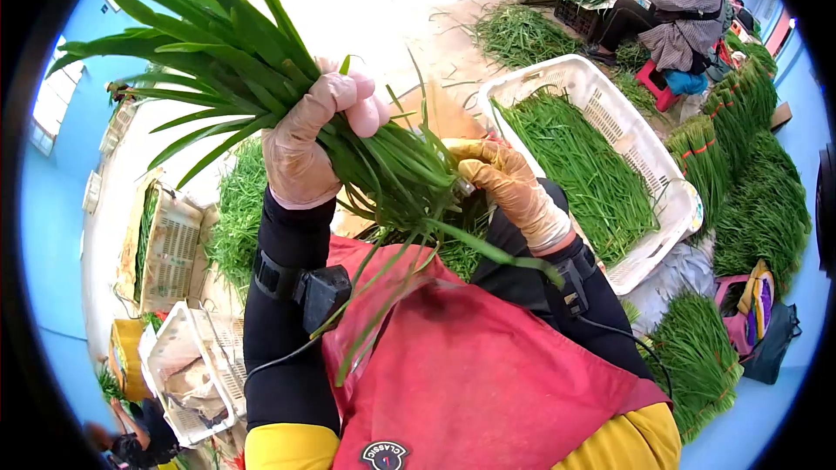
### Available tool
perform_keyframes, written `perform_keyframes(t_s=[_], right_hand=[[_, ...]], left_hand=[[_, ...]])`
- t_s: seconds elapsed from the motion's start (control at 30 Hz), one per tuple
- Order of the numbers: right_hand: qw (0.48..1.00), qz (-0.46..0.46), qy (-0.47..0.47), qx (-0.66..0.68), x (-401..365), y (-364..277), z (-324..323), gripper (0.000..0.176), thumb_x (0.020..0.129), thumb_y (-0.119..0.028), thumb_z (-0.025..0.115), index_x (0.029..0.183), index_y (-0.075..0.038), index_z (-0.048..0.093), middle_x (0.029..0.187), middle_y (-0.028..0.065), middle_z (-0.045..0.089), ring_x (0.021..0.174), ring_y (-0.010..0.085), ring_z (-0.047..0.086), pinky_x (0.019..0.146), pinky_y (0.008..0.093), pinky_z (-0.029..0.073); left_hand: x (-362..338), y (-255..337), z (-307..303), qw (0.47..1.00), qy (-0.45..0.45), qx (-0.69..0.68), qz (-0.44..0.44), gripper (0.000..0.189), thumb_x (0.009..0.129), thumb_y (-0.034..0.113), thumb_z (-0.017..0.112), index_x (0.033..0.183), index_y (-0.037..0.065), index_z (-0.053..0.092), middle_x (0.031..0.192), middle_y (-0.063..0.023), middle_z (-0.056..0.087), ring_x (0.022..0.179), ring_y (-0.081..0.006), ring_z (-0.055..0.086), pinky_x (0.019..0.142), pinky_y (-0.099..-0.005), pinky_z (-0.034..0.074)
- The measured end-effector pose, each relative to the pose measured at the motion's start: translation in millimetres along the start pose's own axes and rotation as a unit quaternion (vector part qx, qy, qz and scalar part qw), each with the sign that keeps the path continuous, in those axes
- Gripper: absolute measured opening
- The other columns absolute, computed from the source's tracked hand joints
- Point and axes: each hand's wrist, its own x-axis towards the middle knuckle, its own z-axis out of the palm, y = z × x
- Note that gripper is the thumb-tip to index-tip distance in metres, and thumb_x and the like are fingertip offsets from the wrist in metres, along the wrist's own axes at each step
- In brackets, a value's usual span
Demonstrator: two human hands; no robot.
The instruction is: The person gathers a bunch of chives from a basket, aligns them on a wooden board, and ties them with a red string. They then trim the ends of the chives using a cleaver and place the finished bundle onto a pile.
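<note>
A thick bunch of garlic chives (pixel 392 161) is raised before my chest, its broad leaf tips fanning to the upper left. My left hand (pixel 305 139), in a thin pale glove, is closed around the middle of it. My right hand (pixel 505 183), in a stained yellowish glove, has its fingers bent and pinched at the bunch's right end. Exactly what lies between those fingertips is partly hidden. Several loose leaves dangle from the bunch over my red apron (pixel 488 365).
A white plastic basket (pixel 601 113) of chives stands to the right. Tied chive bundles (pixel 758 200) line the right wall. White crates (pixel 187 365) and a green pile (pixel 239 218) are at left. A seated person (pixel 679 17) works at the upper right; another person (pixel 144 435) shows at lower left.
</note>
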Motion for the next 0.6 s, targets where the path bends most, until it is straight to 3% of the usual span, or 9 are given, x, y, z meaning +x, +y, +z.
perform_keyframes(t_s=[0.13,0.2,0.27,0.33,0.4,0.47,0.53,0.57,0.6], right_hand=[[0.999,-0.001,-0.007,-0.033,6,30,7,0.029,0.092,-0.013,0.062,0.118,0.000,0.063,0.098,0.0006,0.067,0.085,0.0076,0.059,0.077,0.0208,0.048],[0.980,-0.069,0.055,-0.181,8,40,8,0.022,0.092,-0.012,0.061,0.109,-0.001,0.067,0.088,0.0001,0.067,0.080,0.0066,0.059,0.073,0.0226,0.048],[0.992,-0.036,0.066,-0.106,8,47,7,0.016,0.089,-0.010,0.061,0.101,-0.002,0.068,0.082,0.0063,0.069,0.076,0.0140,0.063,0.071,0.0282,0.049],[0.946,-0.110,0.107,-0.287,12,75,-9,0.016,0.091,-0.013,0.064,0.099,0.000,0.067,0.089,0.0044,0.068,0.082,0.0102,0.061,0.074,0.0255,0.049],[0.926,-0.068,0.102,-0.357,6,85,-24,0.013,0.089,-0.009,0.062,0.096,0.001,0.067,0.087,0.0072,0.069,0.081,0.0122,0.063,0.072,0.0280,0.050],[0.811,0.136,-0.043,-0.567,-2,89,-37,0.016,0.087,-0.010,0.064,0.096,0.003,0.067,0.085,0.0091,0.070,0.081,0.0152,0.065,0.072,0.0328,0.052],[0.826,0.220,-0.090,-0.511,-5,96,-43,0.028,0.087,-0.016,0.065,0.110,-0.001,0.065,0.098,0.0101,0.069,0.093,0.0183,0.064,0.081,0.0355,0.050],[0.932,0.161,-0.038,-0.323,-3,105,-44,0.037,0.087,-0.018,0.064,0.121,-0.003,0.060,0.107,0.0100,0.067,0.099,0.0184,0.062,0.086,0.0355,0.048],[0.988,0.097,0.017,-0.117,-4,112,-44,0.048,0.088,-0.021,0.063,0.132,-0.005,0.054,0.115,0.0100,0.065,0.105,0.0186,0.060,0.091,0.0355,0.047]], left_hand=[[-5,2,-2,1.000,0.001,0.005,0.018,0.008,0.082,0.008,0.062,0.085,0.000,0.061,0.063,-0.0093,0.057,0.060,-0.0215,0.055,0.059,-0.0335,0.047],[-10,4,-4,0.997,-0.028,0.064,0.015,0.016,0.090,0.020,0.058,0.084,0.005,0.058,0.061,-0.0020,0.052,0.056,-0.0165,0.047,0.067,-0.0344,0.040],[-13,8,-9,0.997,-0.019,0.077,0.015,0.018,0.091,0.022,0.057,0.081,0.007,0.055,0.060,-0.0007,0.052,0.054,-0.0150,0.045,0.067,-0.0336,0.040],[-15,12,-18,0.996,-0.070,0.052,0.004,0.017,0.091,0.022,0.056,0.081,0.008,0.055,0.058,0.0003,0.051,0.054,-0.0139,0.045,0.067,-0.0323,0.040],[-14,17,-20,0.995,-0.074,0.067,0.009,0.018,0.092,0.022,0.054,0.080,0.009,0.054,0.056,0.0022,0.048,0.052,-0.0122,0.042,0.066,-0.0308,0.039],[-12,25,-24,0.996,-0.081,0.018,0.034,0.014,0.087,0.013,0.052,0.075,0.006,0.055,0.051,-0.0005,0.048,0.046,-0.0142,0.042,0.058,-0.0311,0.039],[-13,32,-27,0.993,-0.111,0.014,0.040,0.020,0.089,0.018,0.052,0.071,0.010,0.050,0.051,0.0036,0.048,0.045,-0.0117,0.041,0.059,-0.0299,0.038],[-13,35,-27,0.992,-0.116,0.010,0.038,0.021,0.089,0.020,0.053,0.071,0.011,0.050,0.051,0.0037,0.048,0.045,-0.0117,0.042,0.059,-0.0296,0.038],[-14,35,-26,0.992,-0.121,0.005,0.033,0.022,0.089,0.021,0.054,0.070,0.011,0.050,0.050,0.0039,0.048,0.045,-0.0116,0.042,0.060,-0.0293,0.039]])
